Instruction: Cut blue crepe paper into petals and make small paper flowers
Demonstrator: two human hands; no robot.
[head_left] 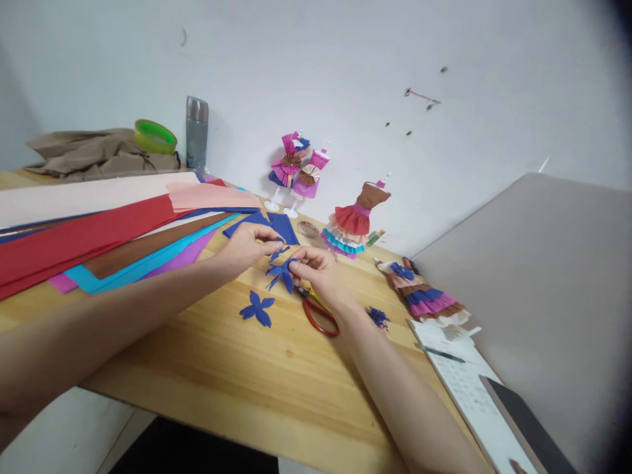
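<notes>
My right hand (318,271) pinches a dark blue paper flower (281,274) with pointed petals. To its left, my left hand (253,243) has thumb and fingertips closed on a small blue paper piece (280,253), whose shape is partly hidden. Flat on the wooden table (222,368), nearer to me, lies a second blue paper flower (257,309). Scissors (320,317) with red and yellow handles rest beneath my right hand and wrist, which cover part of them. Behind my hands are folded blue paper sheets (284,228).
Long coloured paper strips (89,234) spread over the left side. Small dress forms in paper dresses (353,220) stand near the wall. At right lie another paper dress (424,296), a blue frilled flower (378,318) and a notebook (457,375) with a pen. A bottle (197,135) stands at back left.
</notes>
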